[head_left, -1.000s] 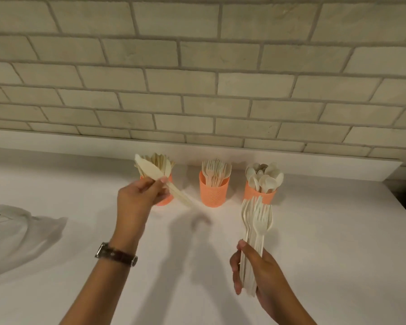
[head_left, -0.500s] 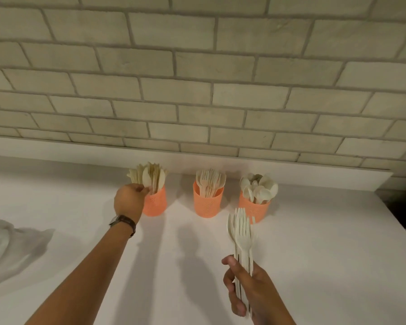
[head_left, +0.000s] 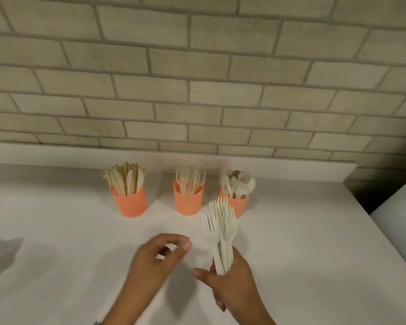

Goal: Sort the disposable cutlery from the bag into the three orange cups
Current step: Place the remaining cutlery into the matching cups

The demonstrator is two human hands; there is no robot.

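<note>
Three orange cups stand in a row near the wall. The left cup (head_left: 130, 204) holds knives, the middle cup (head_left: 188, 202) holds forks, the right cup (head_left: 238, 204) holds spoons. My right hand (head_left: 232, 285) grips a bundle of white forks (head_left: 222, 227), tines up, in front of the right cup. My left hand (head_left: 161, 256) hovers empty over the counter just left of the bundle, fingers loosely curled with thumb and forefinger near each other.
The white counter (head_left: 68, 254) runs to a low white ledge (head_left: 291, 167) below a brick wall. Its right edge (head_left: 384, 249) drops off beside another white surface. A grey shadow lies at the far left.
My left hand let go of the knife at the left cup and came back to the bundle, empty. The right hand kept its hold on the forks.
</note>
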